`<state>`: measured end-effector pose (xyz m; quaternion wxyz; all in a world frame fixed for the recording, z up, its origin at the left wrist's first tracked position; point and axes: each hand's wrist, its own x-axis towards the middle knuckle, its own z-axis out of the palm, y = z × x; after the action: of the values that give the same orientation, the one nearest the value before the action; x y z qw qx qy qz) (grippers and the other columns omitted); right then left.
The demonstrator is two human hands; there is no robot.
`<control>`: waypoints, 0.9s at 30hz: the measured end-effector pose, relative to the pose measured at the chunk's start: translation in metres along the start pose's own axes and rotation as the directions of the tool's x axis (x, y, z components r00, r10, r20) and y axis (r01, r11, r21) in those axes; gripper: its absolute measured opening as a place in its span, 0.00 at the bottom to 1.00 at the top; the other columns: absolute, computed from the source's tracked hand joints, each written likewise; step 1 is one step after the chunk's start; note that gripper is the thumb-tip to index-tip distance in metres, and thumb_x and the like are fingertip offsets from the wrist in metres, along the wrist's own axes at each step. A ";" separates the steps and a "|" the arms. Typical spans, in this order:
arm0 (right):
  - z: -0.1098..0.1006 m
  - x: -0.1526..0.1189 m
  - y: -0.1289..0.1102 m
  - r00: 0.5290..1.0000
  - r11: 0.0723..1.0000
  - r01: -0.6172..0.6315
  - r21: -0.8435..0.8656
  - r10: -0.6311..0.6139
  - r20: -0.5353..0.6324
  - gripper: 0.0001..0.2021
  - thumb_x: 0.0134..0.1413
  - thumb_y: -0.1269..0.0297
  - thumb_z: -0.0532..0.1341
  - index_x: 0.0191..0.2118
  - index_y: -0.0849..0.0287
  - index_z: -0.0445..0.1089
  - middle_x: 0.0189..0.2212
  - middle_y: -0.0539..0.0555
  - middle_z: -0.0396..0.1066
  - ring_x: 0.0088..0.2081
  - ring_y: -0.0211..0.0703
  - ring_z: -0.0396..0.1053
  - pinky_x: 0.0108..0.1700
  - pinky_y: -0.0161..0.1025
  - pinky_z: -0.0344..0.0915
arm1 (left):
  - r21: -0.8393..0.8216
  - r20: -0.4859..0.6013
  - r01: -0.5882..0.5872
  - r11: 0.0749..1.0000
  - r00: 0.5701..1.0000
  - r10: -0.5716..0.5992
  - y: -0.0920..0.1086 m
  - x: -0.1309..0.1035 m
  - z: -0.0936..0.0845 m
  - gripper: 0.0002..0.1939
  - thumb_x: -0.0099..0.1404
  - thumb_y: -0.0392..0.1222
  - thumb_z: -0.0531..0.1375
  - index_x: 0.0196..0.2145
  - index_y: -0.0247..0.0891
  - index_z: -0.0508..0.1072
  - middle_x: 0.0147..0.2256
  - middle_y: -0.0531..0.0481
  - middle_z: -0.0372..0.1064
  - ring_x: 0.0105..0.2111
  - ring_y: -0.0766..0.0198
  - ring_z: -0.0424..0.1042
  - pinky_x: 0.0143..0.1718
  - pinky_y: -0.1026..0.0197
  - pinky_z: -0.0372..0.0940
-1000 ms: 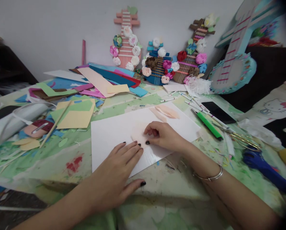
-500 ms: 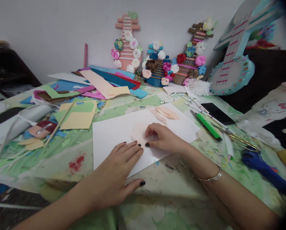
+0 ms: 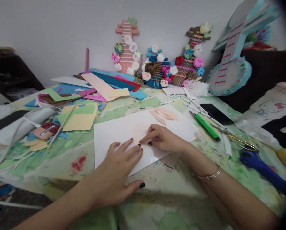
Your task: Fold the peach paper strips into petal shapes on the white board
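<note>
A pale peach paper petal point(image 3: 139, 129) lies on a white sheet point(image 3: 104, 131), hard to tell apart from it. My left hand point(image 3: 120, 163) is spread open on the sheet, its fingertips at the petal's lower edge and the thumb off the sheet's near edge. From the right, my right hand point(image 3: 163, 137) reaches in with its index finger stretched onto the lower part of the petal, close to the left fingertips. Its thumb is apart and the other fingers are curled, with nothing visible between them. More peach petals point(image 3: 166, 114) rest near the sheet's far edge.
Right of the sheet lie a green cutter point(image 3: 206, 126), scissors point(image 3: 238, 140), a phone point(image 3: 216, 114), thin markers and a blue glue gun point(image 3: 260, 166). Coloured paper scraps point(image 3: 80, 116) and a wooden stick point(image 3: 61, 126) cover the left. Flower-decorated paper guitars point(image 3: 127, 48) lean against the wall.
My right index finger has straightened down and left onto the petal; before, it was curled above it. The left fingers have spread a little wider. The view has shifted slightly.
</note>
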<state>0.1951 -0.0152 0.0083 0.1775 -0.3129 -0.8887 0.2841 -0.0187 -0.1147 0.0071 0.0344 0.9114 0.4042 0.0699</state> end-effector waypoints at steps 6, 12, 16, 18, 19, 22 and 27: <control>-0.001 -0.001 0.002 1.000 0.996 -0.019 -0.092 0.022 0.022 0.21 0.49 0.79 0.57 0.44 0.47 0.75 0.32 0.53 0.63 0.35 0.41 0.61 0.39 0.38 0.57 | -0.021 0.002 -0.006 1.000 1.000 0.006 -0.007 -0.002 -0.003 0.34 0.60 0.55 0.57 0.61 0.41 0.56 0.61 0.36 0.51 0.61 0.42 0.49 0.54 0.37 0.52; -0.002 -0.001 0.001 0.999 0.997 -0.007 -0.080 0.010 0.032 0.22 0.49 0.79 0.56 0.44 0.48 0.75 0.32 0.53 0.63 0.34 0.40 0.61 0.37 0.38 0.57 | -0.008 -0.010 -0.053 0.999 0.999 0.053 -0.017 -0.014 0.004 0.41 0.62 0.59 0.55 0.65 0.40 0.44 0.64 0.36 0.45 0.63 0.44 0.46 0.58 0.40 0.46; -0.002 -0.001 0.002 0.999 0.996 0.006 -0.084 -0.003 0.035 0.23 0.49 0.80 0.56 0.45 0.48 0.75 0.32 0.53 0.63 0.35 0.41 0.61 0.37 0.38 0.56 | -0.033 -0.051 -0.046 0.998 0.998 0.044 -0.023 -0.017 0.007 0.42 0.65 0.57 0.53 0.66 0.36 0.37 0.63 0.37 0.47 0.62 0.49 0.48 0.59 0.45 0.47; -0.002 -0.001 0.002 0.999 0.997 0.013 -0.079 -0.011 0.032 0.24 0.48 0.81 0.55 0.45 0.47 0.75 0.32 0.53 0.63 0.35 0.41 0.61 0.37 0.38 0.56 | -0.031 -0.044 -0.055 0.998 0.998 0.054 -0.025 -0.015 0.006 0.39 0.66 0.56 0.52 0.66 0.38 0.40 0.63 0.38 0.48 0.62 0.50 0.49 0.59 0.47 0.49; -0.002 -0.001 0.002 0.999 0.997 0.015 -0.077 -0.013 0.031 0.24 0.48 0.81 0.55 0.45 0.47 0.74 0.32 0.53 0.63 0.35 0.40 0.61 0.37 0.38 0.56 | -0.028 -0.031 -0.068 0.997 0.997 0.067 -0.026 -0.014 0.005 0.38 0.65 0.56 0.53 0.66 0.39 0.42 0.63 0.40 0.48 0.62 0.50 0.49 0.59 0.47 0.49; -0.002 -0.001 0.002 0.999 0.997 0.012 -0.081 -0.009 0.033 0.24 0.48 0.81 0.55 0.46 0.48 0.74 0.32 0.52 0.63 0.34 0.40 0.61 0.37 0.37 0.56 | -0.010 -0.014 -0.081 0.997 0.997 0.081 -0.029 -0.010 0.000 0.36 0.64 0.57 0.54 0.64 0.43 0.49 0.62 0.42 0.52 0.61 0.48 0.51 0.57 0.45 0.51; -0.001 0.000 0.003 0.999 0.995 -0.009 -0.103 0.014 0.048 0.26 0.46 0.83 0.54 0.46 0.47 0.74 0.31 0.53 0.63 0.33 0.40 0.60 0.37 0.37 0.56 | 0.056 -0.024 -0.033 0.998 0.999 0.034 -0.036 -0.007 -0.006 0.32 0.62 0.58 0.55 0.62 0.48 0.56 0.61 0.44 0.55 0.58 0.41 0.53 0.53 0.41 0.54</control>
<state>0.1970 -0.0131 0.0076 0.1377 -0.3196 -0.9045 0.2464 -0.0504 -0.0962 0.0079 0.0030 0.9177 0.3910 0.0705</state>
